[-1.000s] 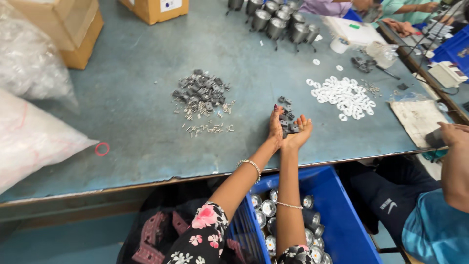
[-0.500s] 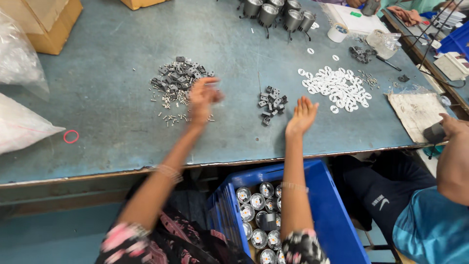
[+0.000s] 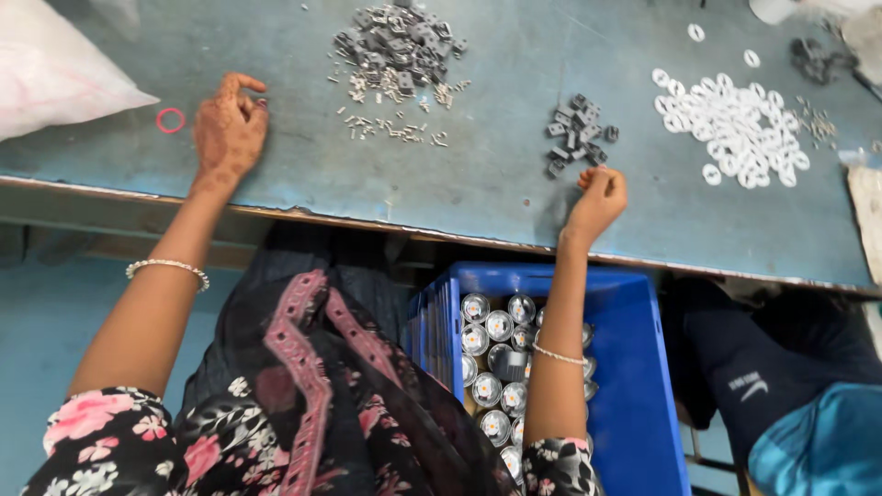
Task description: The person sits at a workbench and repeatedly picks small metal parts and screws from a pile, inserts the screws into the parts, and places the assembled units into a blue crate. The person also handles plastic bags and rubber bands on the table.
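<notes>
Right hand [image 3: 597,197], fingers curled shut with any contents hidden, rests at six o'clock of a small pile of dark grey blocky parts [image 3: 576,136] on the blue-green table [image 3: 496,184]; left hand [image 3: 228,129], loosely curled, empty, lies well apart.

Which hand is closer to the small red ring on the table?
The left hand; it rests just right of the red ring. The right hand is far away, below the small pile of grey parts.

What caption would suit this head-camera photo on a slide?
Left hand rests near a red ring; right hand curls beside small grey parts on a blue-grey table.
</notes>
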